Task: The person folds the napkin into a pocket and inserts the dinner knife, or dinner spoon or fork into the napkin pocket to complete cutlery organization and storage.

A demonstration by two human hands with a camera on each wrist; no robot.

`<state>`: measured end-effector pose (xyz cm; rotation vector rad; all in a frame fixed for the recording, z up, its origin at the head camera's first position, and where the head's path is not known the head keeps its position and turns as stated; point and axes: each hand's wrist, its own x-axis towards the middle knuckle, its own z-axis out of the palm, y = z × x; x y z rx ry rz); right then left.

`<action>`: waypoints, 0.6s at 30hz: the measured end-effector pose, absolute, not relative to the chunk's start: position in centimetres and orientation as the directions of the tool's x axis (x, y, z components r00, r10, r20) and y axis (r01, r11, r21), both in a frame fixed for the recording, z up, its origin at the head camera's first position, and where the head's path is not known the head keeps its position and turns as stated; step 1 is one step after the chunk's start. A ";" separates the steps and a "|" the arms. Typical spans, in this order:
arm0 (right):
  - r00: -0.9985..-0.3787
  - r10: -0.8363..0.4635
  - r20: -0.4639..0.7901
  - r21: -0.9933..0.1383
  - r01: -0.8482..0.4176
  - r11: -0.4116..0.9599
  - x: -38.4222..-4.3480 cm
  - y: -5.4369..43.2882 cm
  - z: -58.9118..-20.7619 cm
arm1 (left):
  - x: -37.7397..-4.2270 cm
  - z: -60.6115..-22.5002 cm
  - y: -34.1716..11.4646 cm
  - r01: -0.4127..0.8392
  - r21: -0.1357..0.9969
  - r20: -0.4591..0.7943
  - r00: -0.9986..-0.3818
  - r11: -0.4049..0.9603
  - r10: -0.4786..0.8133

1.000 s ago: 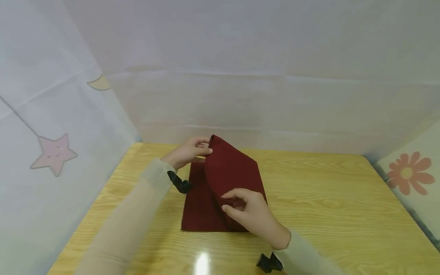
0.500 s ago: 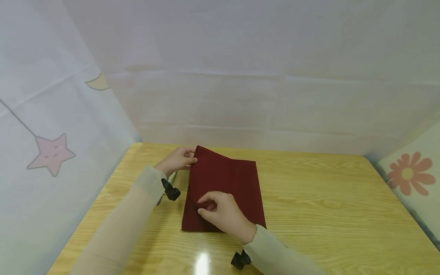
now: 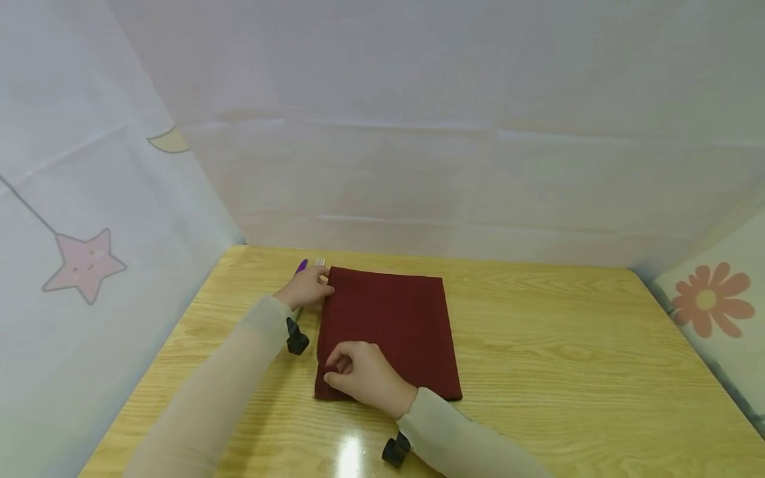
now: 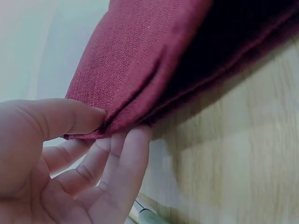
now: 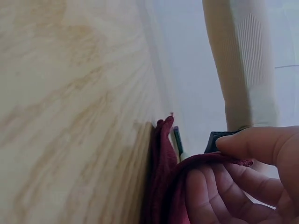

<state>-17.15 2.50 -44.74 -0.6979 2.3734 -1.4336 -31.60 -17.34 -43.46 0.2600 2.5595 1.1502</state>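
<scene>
A dark red cloth (image 3: 391,312), folded over on itself, lies on the wooden table in the head view. At its far left corner my left hand (image 3: 305,287) pinches the upper layer between thumb and fingers. The left wrist view shows that corner of the cloth (image 4: 135,60) gripped, with a dark gap below the raised layer. My right hand (image 3: 364,377) pinches the near left corner. In the right wrist view the cloth edge (image 5: 210,157) runs between the thumb and curled fingers of the right hand (image 5: 252,172).
A fork (image 3: 320,261) and a purple-tipped utensil (image 3: 301,266) lie beyond the left hand, partly hidden by it. White sheets (image 3: 382,166) wall the table (image 3: 550,345) at the back and sides. A black camera mount sits on each wrist.
Both hands have carried the cloth's raised layer leftward and down onto the lower layer. The fork and the purple-tipped utensil have come into sight beside the left hand.
</scene>
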 end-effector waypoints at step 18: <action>-0.666 -0.739 -0.102 -0.889 -0.272 0.369 -17.2 4.1 -44.7 | -30.6 -43.9 -17.1 0.177 0.512 -0.090 -0.962 0.841 0.258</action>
